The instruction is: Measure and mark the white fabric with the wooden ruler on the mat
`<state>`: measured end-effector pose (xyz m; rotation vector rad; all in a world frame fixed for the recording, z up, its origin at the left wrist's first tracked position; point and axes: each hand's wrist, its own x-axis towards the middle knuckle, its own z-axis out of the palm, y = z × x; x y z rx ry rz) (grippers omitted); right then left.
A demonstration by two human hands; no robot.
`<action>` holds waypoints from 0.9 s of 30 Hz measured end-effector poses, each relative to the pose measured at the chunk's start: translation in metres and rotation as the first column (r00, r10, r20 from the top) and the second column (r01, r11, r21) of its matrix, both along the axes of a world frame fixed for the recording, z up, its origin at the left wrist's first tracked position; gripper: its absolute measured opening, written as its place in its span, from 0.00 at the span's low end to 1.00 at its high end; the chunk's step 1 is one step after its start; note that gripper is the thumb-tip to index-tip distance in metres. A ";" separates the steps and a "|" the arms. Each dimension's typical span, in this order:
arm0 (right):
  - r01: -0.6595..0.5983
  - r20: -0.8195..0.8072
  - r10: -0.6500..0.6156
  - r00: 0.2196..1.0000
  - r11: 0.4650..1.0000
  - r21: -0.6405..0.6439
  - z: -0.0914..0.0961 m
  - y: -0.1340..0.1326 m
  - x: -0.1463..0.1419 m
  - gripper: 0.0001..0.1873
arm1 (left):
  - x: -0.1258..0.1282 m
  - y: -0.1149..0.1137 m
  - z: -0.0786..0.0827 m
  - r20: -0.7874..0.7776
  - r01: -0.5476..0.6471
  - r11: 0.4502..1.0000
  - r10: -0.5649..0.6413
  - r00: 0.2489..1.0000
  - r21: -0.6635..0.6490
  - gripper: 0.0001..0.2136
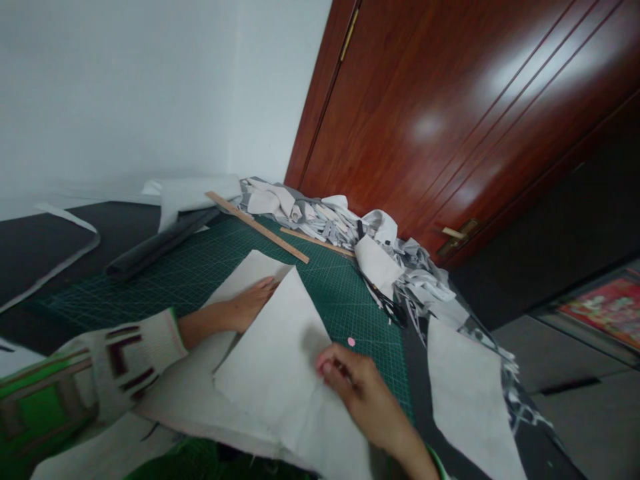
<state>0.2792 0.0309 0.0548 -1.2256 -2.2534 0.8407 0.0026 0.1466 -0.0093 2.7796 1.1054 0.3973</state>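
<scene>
A large piece of off-white cloth [270,360] lies folded over a green cutting mat [350,307], its near part hanging toward my lap. My left hand [250,307] reaches between its layers, fingers stretched out flat; the upper flap hides the thumb side. On the upper layer, near its right edge, my right hand [357,387] is closed in a pinch. Something pinkish shows at those fingertips, too small to name. Just beyond them, a small pink disc [351,341] sits on the mat.
Two wooden rulers [260,228] lie at the back. Black-handled scissors [393,310] rest beside a heap of cloth scraps [320,217] along the door [425,133]. A dark roll [160,247] lies left, and another off-white cloth piece [470,393] right.
</scene>
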 end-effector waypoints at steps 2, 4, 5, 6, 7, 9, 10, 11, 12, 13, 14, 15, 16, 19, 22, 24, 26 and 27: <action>0.242 0.016 -0.249 0.968 0.955 0.171 -0.011 0.018 0.020 0.09 | 0.002 -0.004 0.005 -0.001 -0.007 1.000 0.007 1.000 -0.008 0.25; 0.390 0.061 -0.419 0.906 0.882 0.265 -0.025 0.034 0.038 0.07 | 0.004 -0.007 0.010 -0.003 -0.009 1.000 0.009 1.000 -0.015 0.22; 0.401 0.087 -0.438 0.895 0.874 0.274 -0.032 0.040 0.045 0.07 | 0.005 -0.007 0.012 -0.005 -0.010 1.000 0.010 1.000 -0.016 0.21; 0.390 0.113 -0.432 0.895 0.879 0.275 -0.039 0.045 0.050 0.07 | 0.006 -0.008 0.013 -0.007 -0.011 1.000 0.011 1.000 -0.015 0.20; 0.358 0.133 -0.403 0.906 0.893 0.272 -0.044 0.048 0.054 0.07 | 0.007 -0.008 0.014 -0.010 -0.011 1.000 0.011 1.000 -0.013 0.19; 0.281 0.155 -0.330 0.931 0.920 0.273 -0.051 0.053 0.056 0.04 | 0.008 -0.009 0.016 -0.018 -0.009 1.000 0.009 1.000 -0.008 0.17; 0.251 0.164 -0.302 0.939 0.929 0.273 -0.052 0.054 0.055 0.03 | 0.009 -0.009 0.017 -0.024 -0.009 1.000 0.009 1.000 -0.005 0.16; 0.230 0.175 -0.281 0.944 0.936 0.266 -0.052 0.055 0.054 0.04 | 0.009 -0.009 0.017 -0.029 -0.010 1.000 0.010 1.000 -0.003 0.16; 0.216 0.185 -0.267 0.946 0.943 0.253 -0.050 0.055 0.052 0.06 | 0.009 -0.009 0.017 -0.035 -0.013 1.000 0.013 0.999 -0.001 0.16; 0.210 0.194 -0.260 0.946 0.947 0.242 -0.048 0.056 0.050 0.06 | 0.009 -0.009 0.017 -0.039 -0.017 1.000 0.017 0.999 0.001 0.16; 0.207 0.203 -0.257 0.945 0.950 0.235 -0.046 0.056 0.049 0.04 | 0.009 -0.008 0.017 -0.042 -0.021 1.000 0.022 0.999 0.003 0.16; 0.200 0.213 -0.250 0.945 0.952 0.230 -0.045 0.056 0.047 0.03 | 0.009 -0.008 0.017 -0.044 -0.025 1.000 0.025 0.999 0.005 0.16; 0.185 0.223 -0.237 0.945 0.955 0.231 -0.043 0.056 0.046 0.04 | 0.009 -0.008 0.017 -0.045 -0.028 1.000 0.028 0.999 0.006 0.16; 0.139 0.245 -0.205 0.948 0.955 0.263 -0.042 0.055 0.043 0.05 | 0.009 -0.008 0.018 -0.049 -0.023 1.000 0.023 0.999 0.007 0.16; 0.136 0.243 -0.198 0.950 0.958 0.251 -0.041 0.055 0.042 0.06 | 0.010 -0.006 0.018 -0.058 -0.022 1.000 0.022 0.998 0.003 0.18; 0.160 0.240 -0.210 0.948 0.964 0.210 -0.040 0.054 0.042 0.06 | 0.010 -0.005 0.017 -0.070 -0.031 1.000 0.031 0.997 -0.002 0.20; 0.189 0.235 -0.233 0.944 0.962 0.195 -0.040 0.053 0.041 0.05 | 0.011 -0.005 0.017 -0.094 -0.048 0.999 0.046 0.994 -0.010 0.23; 0.198 0.232 -0.242 0.942 0.960 0.198 -0.040 0.052 0.041 0.06 | 0.011 -0.006 0.018 -0.111 -0.058 0.998 0.056 0.992 -0.016 0.24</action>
